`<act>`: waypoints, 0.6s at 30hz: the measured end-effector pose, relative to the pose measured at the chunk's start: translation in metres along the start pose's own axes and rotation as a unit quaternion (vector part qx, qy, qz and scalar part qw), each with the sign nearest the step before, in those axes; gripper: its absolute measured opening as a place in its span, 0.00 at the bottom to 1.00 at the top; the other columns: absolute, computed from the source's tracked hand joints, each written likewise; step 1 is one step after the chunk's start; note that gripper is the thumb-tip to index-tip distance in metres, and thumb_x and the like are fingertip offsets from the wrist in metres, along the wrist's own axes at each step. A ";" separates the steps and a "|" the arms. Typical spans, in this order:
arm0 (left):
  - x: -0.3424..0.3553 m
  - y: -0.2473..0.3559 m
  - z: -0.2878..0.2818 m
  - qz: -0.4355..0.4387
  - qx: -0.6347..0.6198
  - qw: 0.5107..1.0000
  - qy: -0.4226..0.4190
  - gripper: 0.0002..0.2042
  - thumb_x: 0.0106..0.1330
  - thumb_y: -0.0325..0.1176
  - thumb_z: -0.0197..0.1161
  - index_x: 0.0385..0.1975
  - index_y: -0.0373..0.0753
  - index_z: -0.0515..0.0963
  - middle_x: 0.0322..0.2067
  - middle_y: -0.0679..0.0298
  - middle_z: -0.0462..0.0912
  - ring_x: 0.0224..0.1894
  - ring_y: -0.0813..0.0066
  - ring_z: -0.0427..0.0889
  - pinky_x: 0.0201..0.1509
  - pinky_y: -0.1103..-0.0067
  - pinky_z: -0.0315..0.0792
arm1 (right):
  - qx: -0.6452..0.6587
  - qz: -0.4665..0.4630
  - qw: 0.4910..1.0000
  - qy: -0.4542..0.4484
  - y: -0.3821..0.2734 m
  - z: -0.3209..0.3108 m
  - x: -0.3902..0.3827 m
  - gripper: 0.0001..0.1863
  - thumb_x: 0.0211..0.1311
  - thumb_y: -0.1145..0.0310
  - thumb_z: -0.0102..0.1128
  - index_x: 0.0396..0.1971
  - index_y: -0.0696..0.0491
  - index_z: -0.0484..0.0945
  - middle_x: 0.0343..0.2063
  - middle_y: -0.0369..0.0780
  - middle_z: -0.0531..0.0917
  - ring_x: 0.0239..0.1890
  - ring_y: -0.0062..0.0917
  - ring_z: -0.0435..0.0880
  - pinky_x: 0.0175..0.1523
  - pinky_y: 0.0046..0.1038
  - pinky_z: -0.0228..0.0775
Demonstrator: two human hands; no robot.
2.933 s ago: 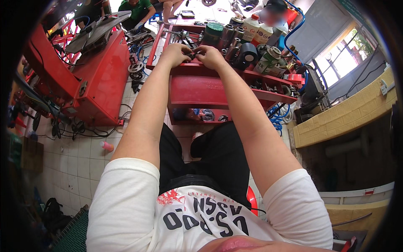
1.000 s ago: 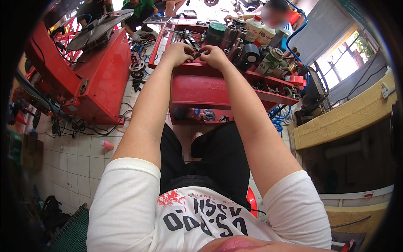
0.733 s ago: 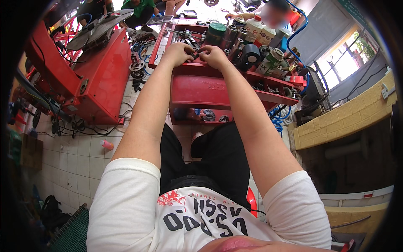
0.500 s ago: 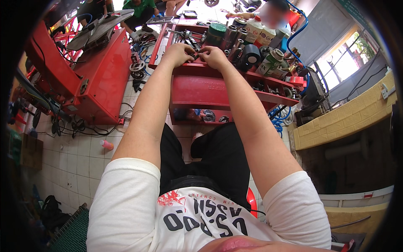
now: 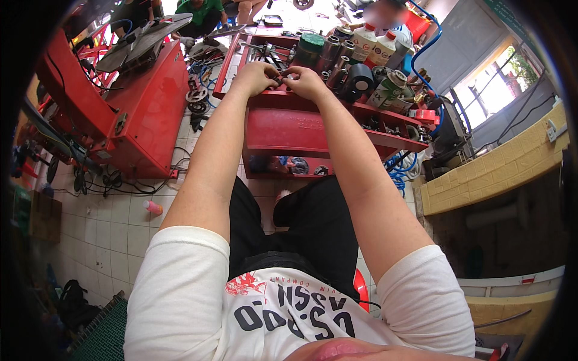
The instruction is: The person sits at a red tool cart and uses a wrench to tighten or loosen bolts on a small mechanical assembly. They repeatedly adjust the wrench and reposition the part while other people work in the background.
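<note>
Both my arms reach over the near edge of a red tool cart (image 5: 286, 135). My left hand (image 5: 257, 78) has its fingers curled at the top tray, thumb and fingertips drawn together. Facing it, my right hand (image 5: 307, 83) is bent inward in a similar pinch. Something small and dark shows between the fingertips, too small and covered to name. Just past the hands stand a green-lidded jar (image 5: 310, 47) and several metal cylinders (image 5: 329, 53). A black cylinder (image 5: 359, 81) lies to the right of my right hand.
White bottles with red caps (image 5: 382, 49) and a green-and-white can (image 5: 388, 89) crowd the cart's right side. A large red machine (image 5: 147, 114) stands left. Blue hose (image 5: 394, 171) hangs right. A pink bottle (image 5: 153, 207) lies on the floor. Other people are at the far side.
My hands stay almost in place, with only slight finger movement. At the far right a person has shifted behind the bottles; at the far left another person's hands have moved.
</note>
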State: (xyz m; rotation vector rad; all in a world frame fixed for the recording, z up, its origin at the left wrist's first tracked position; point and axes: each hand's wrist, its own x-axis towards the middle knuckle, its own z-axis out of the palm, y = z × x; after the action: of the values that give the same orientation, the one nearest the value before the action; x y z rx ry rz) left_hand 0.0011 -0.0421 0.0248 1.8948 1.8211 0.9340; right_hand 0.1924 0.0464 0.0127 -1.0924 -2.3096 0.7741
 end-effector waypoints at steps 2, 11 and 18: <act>0.001 0.001 0.000 0.005 0.001 1.000 -0.004 0.16 0.56 0.33 0.77 0.47 0.43 0.89 0.45 0.61 0.91 0.49 0.67 0.88 0.57 0.73 0.79 | -0.008 -0.012 1.000 -0.005 0.010 0.002 0.006 0.18 0.63 0.58 0.68 0.52 0.46 0.88 0.46 0.48 0.90 0.48 0.36 0.90 0.57 0.34 0.79; 0.004 -0.003 0.002 0.016 0.003 1.000 -0.005 0.16 0.56 0.32 0.77 0.46 0.42 0.89 0.45 0.60 0.91 0.48 0.67 0.89 0.57 0.73 0.79 | -0.077 -0.012 0.997 0.016 0.015 0.007 0.012 0.19 0.69 0.58 0.66 0.52 0.55 0.86 0.37 0.44 0.91 0.37 0.29 0.91 0.48 0.32 0.81; 0.004 -0.008 0.002 0.009 -0.033 0.999 -0.004 0.16 0.56 0.33 0.77 0.46 0.41 0.89 0.44 0.60 0.91 0.47 0.67 0.89 0.56 0.73 0.79 | -0.035 -0.005 0.999 0.014 0.004 0.004 0.003 0.23 0.66 0.51 0.67 0.53 0.52 0.87 0.50 0.49 0.88 0.55 0.42 0.87 0.61 0.38 0.77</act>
State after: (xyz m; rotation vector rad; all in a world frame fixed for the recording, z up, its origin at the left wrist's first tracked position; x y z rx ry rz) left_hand -0.0032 -0.0367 0.0191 1.8746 1.7498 0.9800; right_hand 0.1906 0.0495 0.0080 -1.1134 -2.3333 0.6756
